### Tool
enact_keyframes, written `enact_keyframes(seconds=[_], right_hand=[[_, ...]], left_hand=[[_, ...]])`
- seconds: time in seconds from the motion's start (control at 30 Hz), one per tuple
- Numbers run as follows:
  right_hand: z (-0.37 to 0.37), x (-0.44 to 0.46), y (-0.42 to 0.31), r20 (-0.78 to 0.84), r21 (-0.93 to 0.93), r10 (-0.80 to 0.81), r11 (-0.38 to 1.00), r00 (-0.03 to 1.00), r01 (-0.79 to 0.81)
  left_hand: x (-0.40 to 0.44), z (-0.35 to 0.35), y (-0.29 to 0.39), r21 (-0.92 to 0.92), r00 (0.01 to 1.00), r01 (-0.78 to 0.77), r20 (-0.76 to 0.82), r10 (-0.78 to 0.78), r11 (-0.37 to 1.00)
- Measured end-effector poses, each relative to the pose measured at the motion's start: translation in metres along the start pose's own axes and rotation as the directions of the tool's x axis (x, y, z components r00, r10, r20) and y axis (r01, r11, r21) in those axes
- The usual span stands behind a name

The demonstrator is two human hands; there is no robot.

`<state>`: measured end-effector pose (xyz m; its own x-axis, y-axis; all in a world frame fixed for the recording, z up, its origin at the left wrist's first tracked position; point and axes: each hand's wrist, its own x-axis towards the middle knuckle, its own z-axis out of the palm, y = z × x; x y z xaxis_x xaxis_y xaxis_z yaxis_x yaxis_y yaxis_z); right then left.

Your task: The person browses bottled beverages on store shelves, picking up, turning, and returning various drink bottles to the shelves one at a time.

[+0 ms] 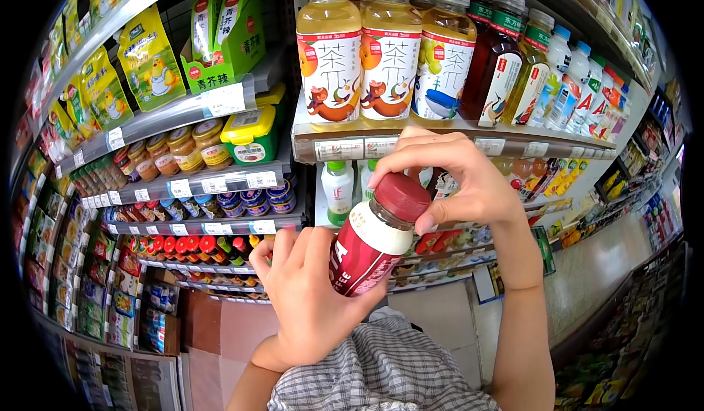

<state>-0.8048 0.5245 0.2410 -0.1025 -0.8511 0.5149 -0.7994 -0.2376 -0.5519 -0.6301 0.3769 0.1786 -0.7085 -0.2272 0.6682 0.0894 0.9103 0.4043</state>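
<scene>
A bottle [374, 246] with a dark red cap and a red and white label is tilted in front of the shelves. My left hand [304, 290] is wrapped round its lower body. The fingers and thumb of my right hand [458, 176] grip the cap from above. Just behind my right hand, on the upper shelf, stand tea bottles [328, 66] with pale yellow liquid and white caps. A white bottle with a green cap [338, 191] stands on the shelf below, behind the held bottle.
Shelves on the left hold yellow packets [150, 59], a green box [227, 41], jars [183, 151] and a yellow-lidded tub [249, 134]. The upper drinks shelf edge [543, 147] runs close behind my right hand. Tiled floor [440, 316] shows below.
</scene>
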Motion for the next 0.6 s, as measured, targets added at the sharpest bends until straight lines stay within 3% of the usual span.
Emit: enact_keyframes(seconds=[0.2, 0.6], right_hand=[[0.0, 0.0005, 0.0106, 0.006, 0.046, -0.123, 0.991, 0.992, 0.123], [0.0008, -0.001, 0.0119, 0.006, 0.043, -0.14, 0.989, 0.99, 0.14]], left_hand=[[-0.0054, -0.0012, 0.004, 0.007, 0.999, -0.042, -0.011, 0.042, 0.999], [-0.0061, -0.0004, 0.0041, -0.017, 0.998, -0.064, -0.009, 0.064, 0.998]])
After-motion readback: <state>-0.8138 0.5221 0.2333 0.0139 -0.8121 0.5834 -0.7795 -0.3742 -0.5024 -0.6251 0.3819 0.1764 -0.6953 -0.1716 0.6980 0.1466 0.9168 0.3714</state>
